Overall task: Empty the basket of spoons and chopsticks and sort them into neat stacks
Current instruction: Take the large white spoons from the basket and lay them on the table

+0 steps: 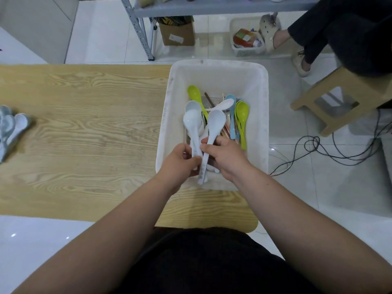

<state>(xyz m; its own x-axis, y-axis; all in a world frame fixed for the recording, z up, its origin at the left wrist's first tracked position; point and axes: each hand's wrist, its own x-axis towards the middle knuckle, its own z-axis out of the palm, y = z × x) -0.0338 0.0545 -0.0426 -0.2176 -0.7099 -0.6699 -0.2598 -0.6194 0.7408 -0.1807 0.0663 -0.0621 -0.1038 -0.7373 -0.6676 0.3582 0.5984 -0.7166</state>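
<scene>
Wooden counter (pixel 84 124), white basket (pixel 263 115) at its right end — left hand (pixel 180 162) fingers clamp gathered white spoons (pixel 194 128); right hand (pixel 228 158) pinches another spoon (pixel 214 126), apparently nesting it; finished stack (pixel 12 126) far left.

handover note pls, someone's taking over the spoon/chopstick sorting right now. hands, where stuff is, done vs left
Left hand: shut on a bunch of white spoons by the handles, over the basket.
Right hand: pinching the handle of one more white spoon, next to that bunch.
Basket: at the table's right end, still holding green spoons, a blue spoon, another white spoon and chopsticks.
Done: one pile of white spoons at the table's left edge.
Left: add the held white spoons to a stack, then sort green, blue and chopsticks; no stacks for those in view.
</scene>
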